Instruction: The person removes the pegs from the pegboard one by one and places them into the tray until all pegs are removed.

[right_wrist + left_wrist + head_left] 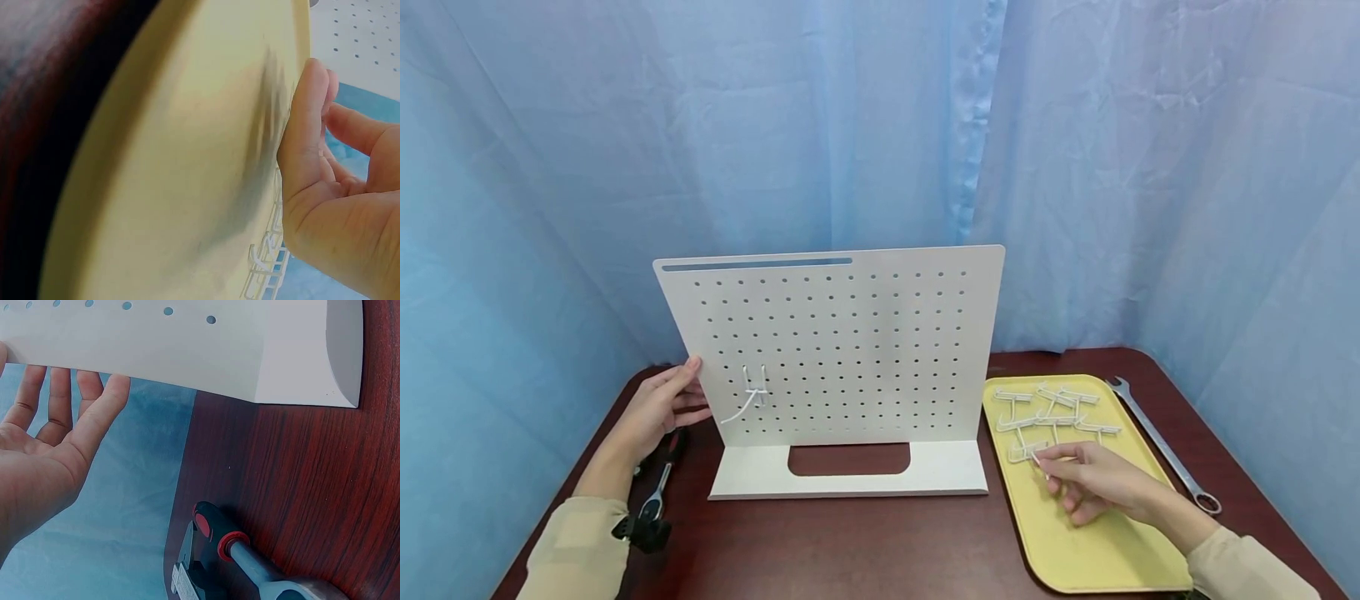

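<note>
A white pegboard (842,354) stands upright on its foot on the table. One white wire hook (755,392) sits in its lower left holes, its prong pointing out to the lower left. My left hand (658,406) grips the board's left edge, thumb in front and fingers behind. Over the yellow tray (1112,550), my right hand (1090,479) pinches the prong of a white pegboard hook (1024,452) between thumb and fingertips. Several more wire hooks (1055,419) lie behind it in the tray. In the right wrist view the hand hides the pinched hook.
A combination wrench (1165,446) lies along the tray's right side. Left of the board, near my left forearm, lie a ratchet (247,559) with a black and red handle and another dark tool (190,578), partly cut off. Blue curtains (880,125) surround the dark wood table (850,550).
</note>
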A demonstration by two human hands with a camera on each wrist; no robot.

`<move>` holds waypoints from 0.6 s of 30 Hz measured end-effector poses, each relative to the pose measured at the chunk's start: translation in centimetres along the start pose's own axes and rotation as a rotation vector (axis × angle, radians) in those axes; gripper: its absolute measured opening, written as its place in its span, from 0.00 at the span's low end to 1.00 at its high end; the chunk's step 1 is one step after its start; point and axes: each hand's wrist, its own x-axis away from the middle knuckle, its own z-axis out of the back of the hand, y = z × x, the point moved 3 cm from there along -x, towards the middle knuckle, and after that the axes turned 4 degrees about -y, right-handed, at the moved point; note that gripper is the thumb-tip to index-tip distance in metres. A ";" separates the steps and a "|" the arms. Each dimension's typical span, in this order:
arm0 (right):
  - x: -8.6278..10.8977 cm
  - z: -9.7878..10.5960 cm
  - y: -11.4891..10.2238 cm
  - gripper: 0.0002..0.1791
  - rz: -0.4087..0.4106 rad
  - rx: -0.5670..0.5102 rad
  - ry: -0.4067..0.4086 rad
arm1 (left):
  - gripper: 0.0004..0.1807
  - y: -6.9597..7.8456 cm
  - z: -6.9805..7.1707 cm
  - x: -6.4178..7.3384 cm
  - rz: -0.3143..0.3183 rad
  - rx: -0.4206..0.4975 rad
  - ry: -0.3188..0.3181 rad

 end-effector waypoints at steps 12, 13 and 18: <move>0.9 -0.3 -1.7 0.27 0.055 0.005 0.042 | 0.27 0.2 -0.2 -0.3 -0.001 -0.007 0.002; 0.9 -0.6 -2.2 0.27 0.069 0.008 0.040 | 0.27 0.1 -0.2 -0.3 -0.002 -0.010 -0.001; 0.0 -2.7 -5.2 0.27 0.160 0.019 0.042 | 0.27 0.0 0.0 -0.2 0.001 -0.007 -0.010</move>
